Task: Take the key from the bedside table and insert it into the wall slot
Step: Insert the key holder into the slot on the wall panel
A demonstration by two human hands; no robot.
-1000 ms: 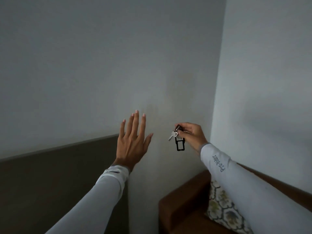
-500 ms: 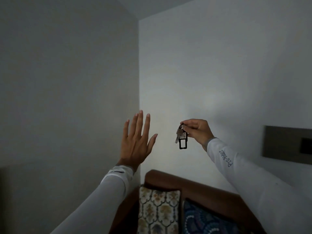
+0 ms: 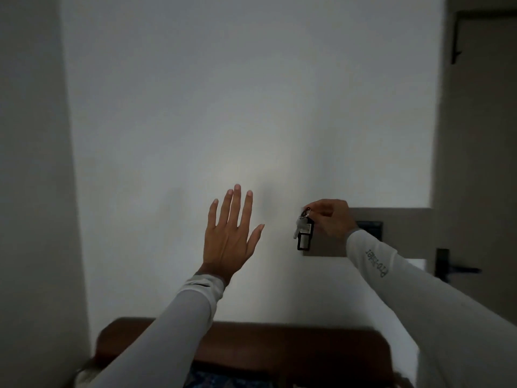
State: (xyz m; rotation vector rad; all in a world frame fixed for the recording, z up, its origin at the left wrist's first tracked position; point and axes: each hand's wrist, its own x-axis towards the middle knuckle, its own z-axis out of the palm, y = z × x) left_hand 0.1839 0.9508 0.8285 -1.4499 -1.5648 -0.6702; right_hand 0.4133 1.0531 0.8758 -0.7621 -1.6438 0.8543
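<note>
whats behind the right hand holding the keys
Behind the right hand and its keys is a grey-brown wall panel with a dark switch plate. The hand and sleeve cover the plate's left part, so no slot is visible.

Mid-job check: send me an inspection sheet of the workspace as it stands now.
Surface: bedside table not in view; white wall ahead.
Job's things: key bunch with black tag hangs in front of the grey wall panel; dark slot unit partly hidden behind the right wrist; key not yet inserted.
Clutter: nothing seen.
Grippers: right hand pinches the key ring; left hand open, fingers spread, empty.
Cables: nothing seen.
Surroundings: brown sofa back below; door with dark handle at right.
</note>
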